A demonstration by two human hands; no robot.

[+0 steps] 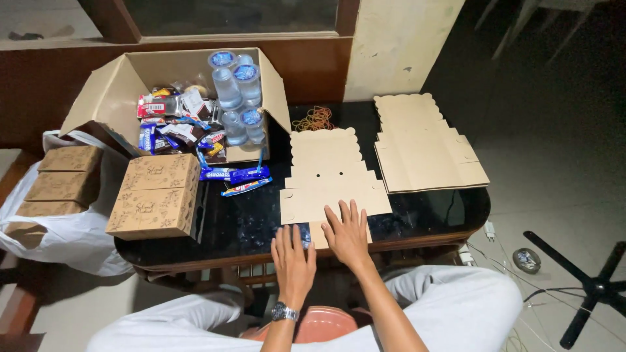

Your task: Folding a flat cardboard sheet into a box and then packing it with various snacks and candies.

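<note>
Dark glossy table (261, 225) held everything; the unfolded box blank (329, 179) lay flat mid-table. My right hand (347, 233) pressed on the blank's near edge, fingers spread; my left hand (293, 261) rested just left of it, fingers together, holding nothing. Step looked like starting the fold (next likely lifting a flap). Stack of blanks (427, 146) sat right of it.

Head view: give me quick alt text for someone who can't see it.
A seated person's left hand and right hand press flat on an unfolded cardboard box blank at the near edge of a dark glossy table. Behind stand a stack of blanks, a folded box and an open carton of snacks and water cups.
</note>
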